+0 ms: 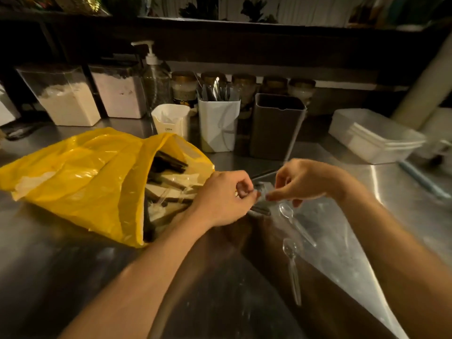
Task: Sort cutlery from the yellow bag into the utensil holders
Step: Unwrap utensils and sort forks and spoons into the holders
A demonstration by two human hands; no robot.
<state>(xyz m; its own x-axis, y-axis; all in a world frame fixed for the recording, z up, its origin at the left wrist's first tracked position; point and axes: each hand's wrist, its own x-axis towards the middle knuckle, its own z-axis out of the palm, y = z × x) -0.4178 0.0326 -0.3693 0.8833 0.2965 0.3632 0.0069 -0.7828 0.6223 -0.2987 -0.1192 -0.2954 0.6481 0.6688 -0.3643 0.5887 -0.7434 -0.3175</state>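
Observation:
A yellow bag [80, 174] lies open on the steel counter, its mouth showing black cutlery and napkin packets. Just right of the mouth, my left hand [222, 199] and my right hand [303, 182] both pinch a clear-wrapped cutlery packet [263, 194] between them. Two clear plastic spoons [292, 267] lie on the counter below my right hand. Behind stand three holders: a small white holder [171, 119], a taller white holder [217, 126] filled with cutlery, and a dark grey holder [276, 128].
Two flour containers [71, 99] and a pump bottle [154, 77] stand at the back left, with jars behind the holders. White stacked trays [374, 135] sit at the right. The steel counter [73, 265] runs toward me.

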